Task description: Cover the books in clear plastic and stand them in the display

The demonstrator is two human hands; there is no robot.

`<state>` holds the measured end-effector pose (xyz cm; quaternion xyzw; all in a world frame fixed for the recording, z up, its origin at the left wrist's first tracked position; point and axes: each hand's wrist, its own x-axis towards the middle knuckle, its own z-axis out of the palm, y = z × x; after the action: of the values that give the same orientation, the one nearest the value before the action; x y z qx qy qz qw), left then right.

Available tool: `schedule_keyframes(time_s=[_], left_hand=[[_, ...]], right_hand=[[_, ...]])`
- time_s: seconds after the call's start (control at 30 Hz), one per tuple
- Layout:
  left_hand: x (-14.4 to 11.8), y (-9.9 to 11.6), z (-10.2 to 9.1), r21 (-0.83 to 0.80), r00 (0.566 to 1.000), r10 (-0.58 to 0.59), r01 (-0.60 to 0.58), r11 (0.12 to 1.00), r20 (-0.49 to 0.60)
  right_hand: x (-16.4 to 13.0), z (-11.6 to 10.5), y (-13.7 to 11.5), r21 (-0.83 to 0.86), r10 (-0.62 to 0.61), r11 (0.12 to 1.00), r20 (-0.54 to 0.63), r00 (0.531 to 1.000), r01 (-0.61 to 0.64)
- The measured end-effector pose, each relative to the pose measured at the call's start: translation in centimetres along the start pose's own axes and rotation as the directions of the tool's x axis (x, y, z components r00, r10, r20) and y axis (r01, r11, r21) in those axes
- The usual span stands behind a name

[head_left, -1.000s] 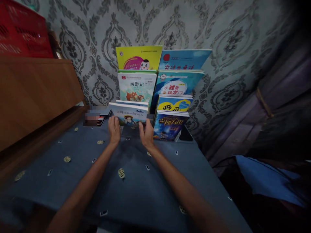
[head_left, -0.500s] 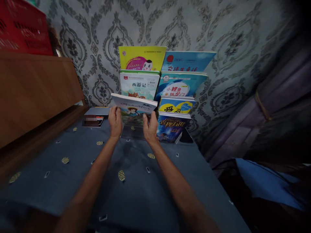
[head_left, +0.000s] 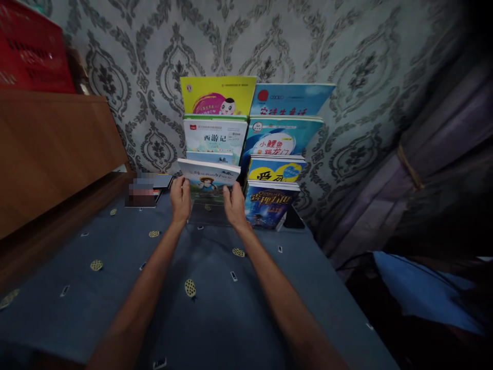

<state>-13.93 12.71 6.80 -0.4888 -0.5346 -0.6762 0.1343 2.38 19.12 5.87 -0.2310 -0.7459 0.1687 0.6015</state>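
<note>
Along back edge of blue table (head_left: pixel 215 329), standing upright: blue book (head_left: pixel 298 96), its 安徒生童话 partly cut off by teal book (head_left: pixel 287 136) reading 小鲤鱼跳龙门, beside white book (head_left: pixel 215 131) reading 西游记. In front of the latter, near the same edge: thin book (head_left: pixel 208 180), title blurred, sides clamped by fingers of left hand (head_left: pixel 180 200) and right hand (head_left: pixel 234 204), partly hidden behind.
</note>
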Motion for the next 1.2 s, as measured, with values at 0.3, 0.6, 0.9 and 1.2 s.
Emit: schedule_keyframes(time_s=[0.3,0.6,0.9,1.2], left_hand=[[-0.3,-1.1,0.1,0.048,0.999,-0.014,0.012,0.999,0.040],[-0.3,-1.7,0.5,0.116,0.995,-0.080,0.073,0.991,0.057],[-0.5,-1.4,0.6,0.243,0.995,-0.015,-0.009,0.970,0.100],[-0.3,-1.3,0.6,0.234,0.995,-0.033,0.009,0.972,0.097]], right_hand=[[-0.2,0.1,0.7,-0.151,0.061,0.987,0.029,0.998,-0.056],[-0.1,0.1,1.2,-0.261,0.114,0.961,0.070,0.991,-0.092],[0.0,0.2,1.2,-0.280,0.112,0.956,0.063,0.992,-0.090],[-0.2,0.5,2.1,-0.258,0.114,0.962,0.063,0.991,-0.094]])
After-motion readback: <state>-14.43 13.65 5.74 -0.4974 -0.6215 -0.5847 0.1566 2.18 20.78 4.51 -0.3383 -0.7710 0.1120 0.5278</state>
